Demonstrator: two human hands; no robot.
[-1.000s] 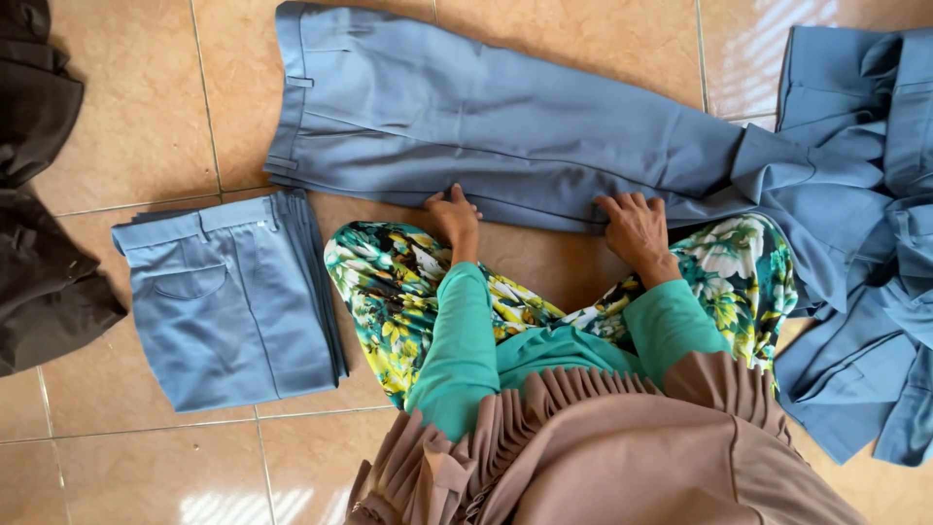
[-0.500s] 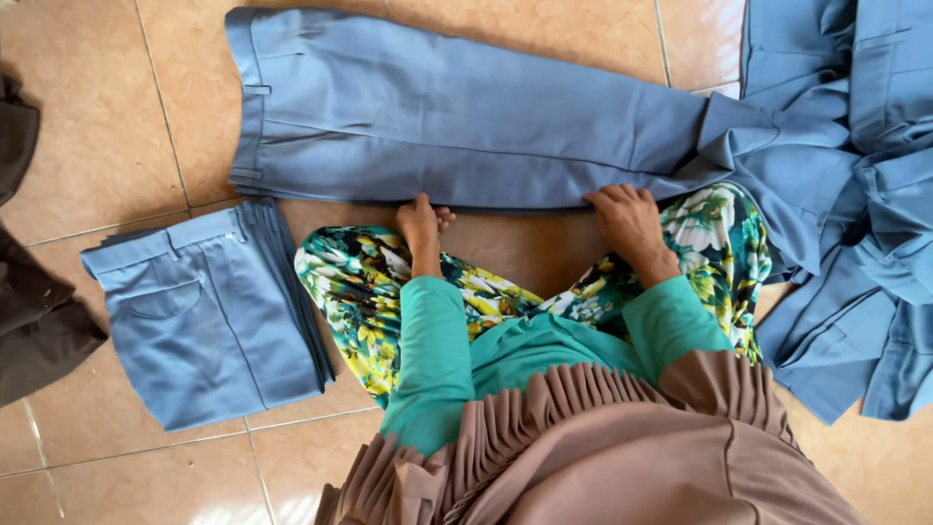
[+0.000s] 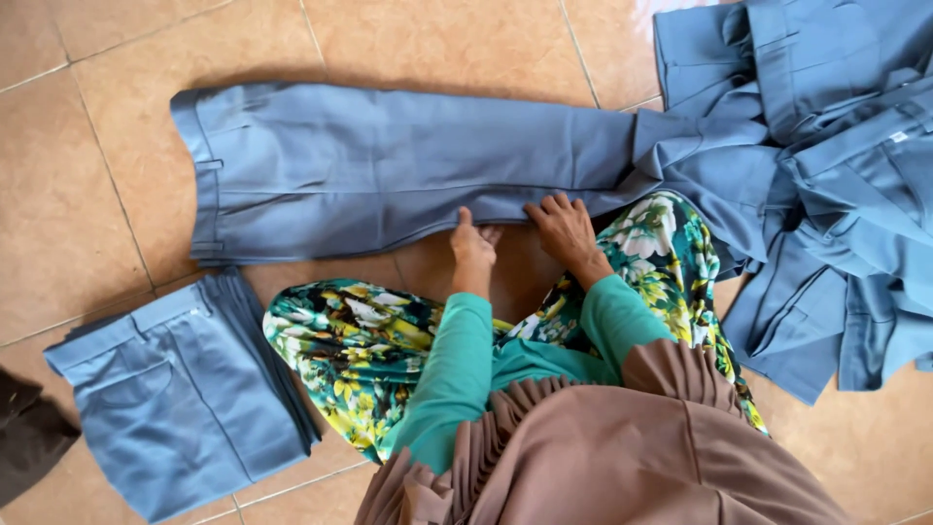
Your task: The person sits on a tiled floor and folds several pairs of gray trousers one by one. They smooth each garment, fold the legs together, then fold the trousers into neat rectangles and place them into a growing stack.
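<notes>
A pair of grey-blue trousers point(image 3: 389, 170) lies flat on the tiled floor, waistband to the left, legs running right. My left hand point(image 3: 473, 245) rests on the near edge of the trouser leg, fingers curled at the hem of the fabric. My right hand point(image 3: 562, 226) lies just beside it on the same edge, fingers spread and pressing the cloth. Both arms wear green sleeves. My knees in a floral skirt point(image 3: 350, 350) frame the hands.
A stack of folded grey-blue trousers point(image 3: 180, 394) sits at the lower left. A loose heap of the same trousers point(image 3: 836, 175) fills the upper right. A dark garment point(image 3: 29, 442) shows at the left edge. Brown pleated cloth point(image 3: 603, 457) hangs below.
My hands have come closer together along the near edge of the trouser leg; the left one moved right. The view has shifted, so the folded stack and dark garment sit further left.
</notes>
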